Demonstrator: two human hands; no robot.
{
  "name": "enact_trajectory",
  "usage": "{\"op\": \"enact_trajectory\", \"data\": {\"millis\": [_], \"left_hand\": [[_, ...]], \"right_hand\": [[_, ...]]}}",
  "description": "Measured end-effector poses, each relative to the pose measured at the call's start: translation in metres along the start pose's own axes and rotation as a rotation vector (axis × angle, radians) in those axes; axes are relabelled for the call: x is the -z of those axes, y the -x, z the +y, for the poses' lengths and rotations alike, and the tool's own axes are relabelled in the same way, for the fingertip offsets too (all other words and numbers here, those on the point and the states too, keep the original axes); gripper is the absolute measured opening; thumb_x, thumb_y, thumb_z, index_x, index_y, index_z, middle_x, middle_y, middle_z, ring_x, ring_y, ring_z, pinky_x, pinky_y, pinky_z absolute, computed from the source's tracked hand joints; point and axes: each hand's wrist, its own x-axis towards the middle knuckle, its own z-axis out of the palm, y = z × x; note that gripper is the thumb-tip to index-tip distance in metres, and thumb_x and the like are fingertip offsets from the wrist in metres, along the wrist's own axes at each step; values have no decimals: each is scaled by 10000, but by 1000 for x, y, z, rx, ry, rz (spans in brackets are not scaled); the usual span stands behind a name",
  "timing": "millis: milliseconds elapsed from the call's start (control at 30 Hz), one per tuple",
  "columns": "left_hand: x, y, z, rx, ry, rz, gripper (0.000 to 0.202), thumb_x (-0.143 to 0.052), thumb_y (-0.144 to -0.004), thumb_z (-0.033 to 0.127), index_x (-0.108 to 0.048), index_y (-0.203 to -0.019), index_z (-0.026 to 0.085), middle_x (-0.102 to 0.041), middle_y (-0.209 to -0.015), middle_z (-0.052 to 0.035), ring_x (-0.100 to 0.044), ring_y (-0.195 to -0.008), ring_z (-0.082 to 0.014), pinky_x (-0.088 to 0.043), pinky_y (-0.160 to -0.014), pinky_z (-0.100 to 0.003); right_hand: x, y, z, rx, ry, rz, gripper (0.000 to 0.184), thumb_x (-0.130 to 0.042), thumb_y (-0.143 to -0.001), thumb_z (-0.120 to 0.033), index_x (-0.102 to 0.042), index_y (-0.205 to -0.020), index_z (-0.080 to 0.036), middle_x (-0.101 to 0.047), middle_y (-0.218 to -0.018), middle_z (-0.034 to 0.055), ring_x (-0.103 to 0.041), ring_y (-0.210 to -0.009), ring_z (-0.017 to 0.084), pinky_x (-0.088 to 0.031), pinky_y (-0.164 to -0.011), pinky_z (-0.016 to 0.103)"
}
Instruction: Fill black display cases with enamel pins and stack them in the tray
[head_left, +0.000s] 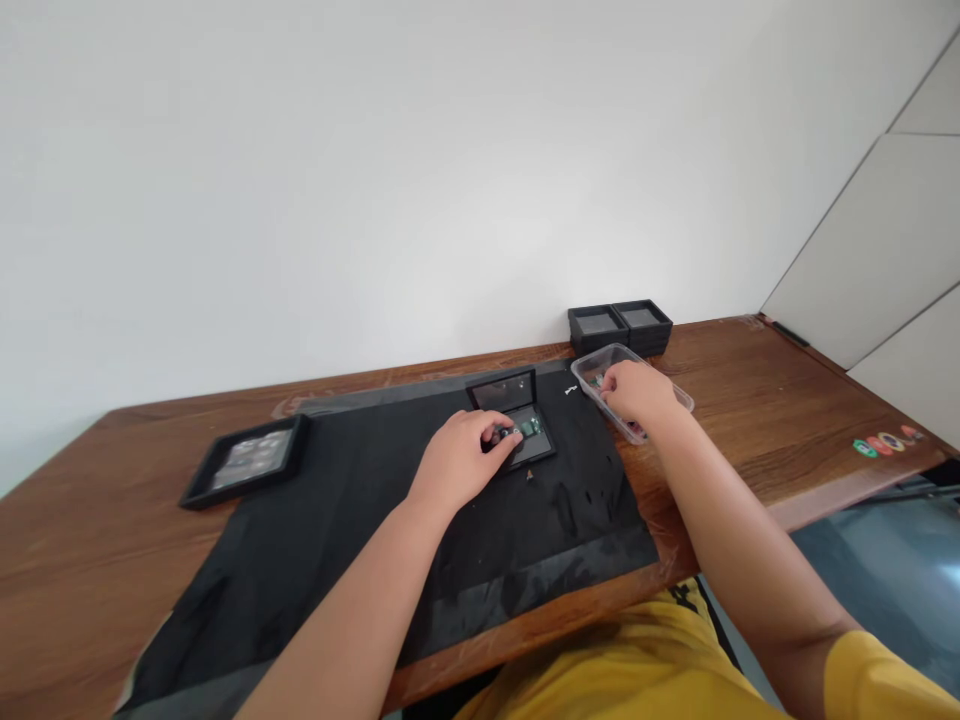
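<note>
A small black case (537, 446) lies on the black mat with its dark lid (501, 391) standing up at the back. A few small green and shiny pieces (531, 427) sit inside it. My left hand (466, 450) rests over the case's left side, fingers curled together; whatever they hold is hidden. To the right, my right hand (636, 392) reaches into a clear plastic tub (611, 354), its fingertips pinched among small pieces too tiny to name. A tiny brownish bit (529, 475) lies just in front of the case, and small white bits (571, 390) lie between case and tub.
Two stacks of black trays (597, 340) stand against the wall behind the tub. A black frame-like tray (244, 462) with pale contents sits at the mat's left. The black mat (360, 480) covers the wooden table's middle (720, 370). Round stickers (889, 442) mark the right edge.
</note>
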Motion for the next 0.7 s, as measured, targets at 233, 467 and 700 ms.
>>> {"op": "enact_trajectory", "data": {"millis": [233, 467, 700], "left_hand": [[-1, 0, 0, -79, 11, 33, 215, -598, -873, 369, -741, -941, 225, -651, -758, -40, -571, -810, -254, -462, -754, -371], [2, 0, 0, -104, 47, 31, 153, -610, -871, 365, -683, -847, 232, -647, -766, -38, -561, -819, -254, -461, -749, -371], [3, 2, 1, -120, 137, 53, 196, -540, -889, 387, -631, -793, 241, -674, -810, -46, -564, -865, -261, -465, -792, -386]], "right_hand": [[5, 6, -4, 18, -33, 65, 116, -638, -851, -259, -749, -885, -260, -767, -918, 48, -703, -868, 228, -483, -768, 318], [6, 9, -5, 31, -73, 89, 133, -628, -849, -229, -750, -901, -243, -765, -1018, 56, -684, -944, 235, -470, -773, 320], [5, 7, -4, 40, -92, 90, 103, -643, -855, -257, -745, -873, -255, -763, -1004, 37, -675, -934, 230, -463, -757, 319]]}}
